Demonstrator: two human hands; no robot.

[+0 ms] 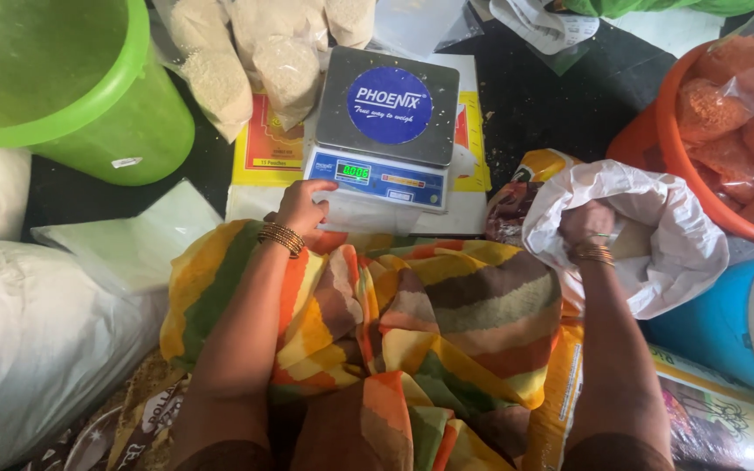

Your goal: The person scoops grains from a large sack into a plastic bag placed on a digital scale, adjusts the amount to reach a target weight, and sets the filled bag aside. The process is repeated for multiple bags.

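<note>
A white sack (665,235) lies open at right, near an orange tub (656,148). Centre far, a digital scale (386,131) stands by a green bucket (89,87). The left hand (301,207), fingers loosely curled, touches the scale's front; the right hand (585,222) reaches into the sack, its grip hidden.

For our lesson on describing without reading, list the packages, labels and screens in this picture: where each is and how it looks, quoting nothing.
Scale screen: small green-lit display on the scale's blue front, by the left hand.
Round label: blue disc on the grey weighing pan.
Clear bags: pale grain, top centre.
White sack: open, right hand inside.
Red-grain bags: in the orange tub, right.
Yellow printed sheet: under the scale.
</note>
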